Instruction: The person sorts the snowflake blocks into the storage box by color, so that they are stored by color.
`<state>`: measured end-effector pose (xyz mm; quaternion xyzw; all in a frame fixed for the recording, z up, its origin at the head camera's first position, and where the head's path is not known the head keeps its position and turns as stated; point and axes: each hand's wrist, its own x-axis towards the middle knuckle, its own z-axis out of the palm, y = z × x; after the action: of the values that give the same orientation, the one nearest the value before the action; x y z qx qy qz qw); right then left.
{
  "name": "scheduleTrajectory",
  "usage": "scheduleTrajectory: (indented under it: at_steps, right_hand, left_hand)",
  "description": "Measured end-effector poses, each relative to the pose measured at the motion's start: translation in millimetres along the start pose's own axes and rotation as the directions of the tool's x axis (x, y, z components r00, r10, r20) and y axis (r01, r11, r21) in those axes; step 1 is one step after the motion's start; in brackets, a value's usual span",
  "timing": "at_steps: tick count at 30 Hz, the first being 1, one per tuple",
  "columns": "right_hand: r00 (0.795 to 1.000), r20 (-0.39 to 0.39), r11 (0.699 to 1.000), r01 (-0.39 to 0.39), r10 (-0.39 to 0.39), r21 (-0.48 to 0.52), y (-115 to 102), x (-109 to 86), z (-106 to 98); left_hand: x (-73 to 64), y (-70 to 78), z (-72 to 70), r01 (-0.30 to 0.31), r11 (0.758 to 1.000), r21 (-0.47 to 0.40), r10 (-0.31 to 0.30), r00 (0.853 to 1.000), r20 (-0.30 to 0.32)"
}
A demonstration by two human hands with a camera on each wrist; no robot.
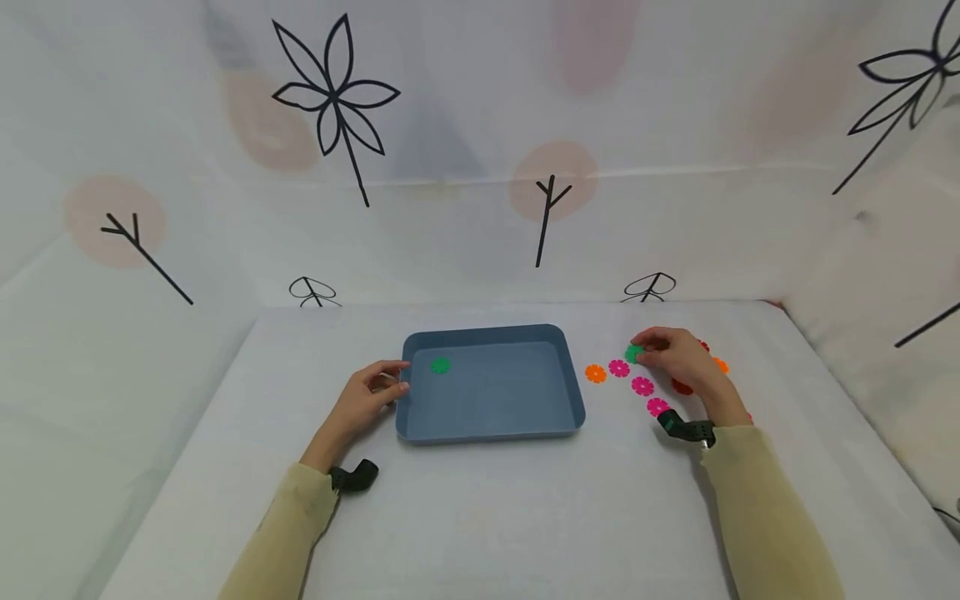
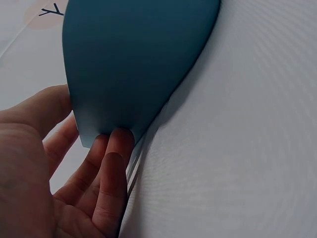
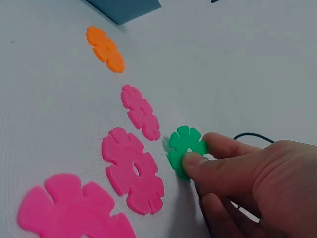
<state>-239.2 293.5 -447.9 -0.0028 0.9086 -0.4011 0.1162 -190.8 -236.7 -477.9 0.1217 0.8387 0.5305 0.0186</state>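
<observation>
On the right, my right hand [image 1: 681, 358] pinches a green flower-shaped disc [image 3: 185, 144] between thumb and forefinger; the disc stands tilted close over the white cloth. A blue-grey tray [image 1: 491, 437] lies flat in the middle, with another green disc [image 1: 440, 365] inside near its far left. At the tray's left side, my left hand [image 1: 366, 398] holds the edge, thumb at the rim and curled fingers against the outer wall [image 2: 133, 74]. Pink discs [image 3: 133, 171] and an orange disc [image 3: 105, 49] lie between the tray and my right hand.
Beyond and beneath the right hand are a red disc [image 1: 682, 387] and another orange disc [image 1: 721, 365], partly covered by it. A white patterned sheet [image 1: 450, 242] rises behind the table, and another side of it [image 1: 862, 275] stands at the right.
</observation>
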Motion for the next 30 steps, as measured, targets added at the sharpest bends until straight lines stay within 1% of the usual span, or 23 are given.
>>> scheduleTrajectory:
  at_steps: [4,10,15,23,30]
  right_hand:
    - [1.000,-0.008,1.000,-0.015,0.015,-0.008,0,1.1,-1]
    - [0.999,-0.024,1.000,-0.030,0.030,-0.008,-3,4.3,-3]
    - [0.999,-0.026,0.999,-0.035,0.035,0.005,-5,1.9,-5]
    - [0.999,-0.043,0.999,-0.003,0.005,0.032,-12,-2.0,-7]
    - [0.995,-0.054,0.996,0.083,-0.081,0.035,-31,-5.8,-11]
  left_hand:
    - [-0.8,-1.1,0.5,0.009,1.000,0.004,-0.009,1.000,0.001]
    - [0.1,0.2,0.4,0.004,1.000,-0.003,-0.004,1.000,0.003]
    - [1.3,0.1,-1.3,0.003,1.000,0.004,-0.003,1.000,0.008]
    - [0.2,1.2,-1.6,0.005,1.000,0.006,-0.005,1.000,0.004]
    - [-0.7,2.8,0.3,0.021,0.999,0.029,-0.021,1.000,0.006]
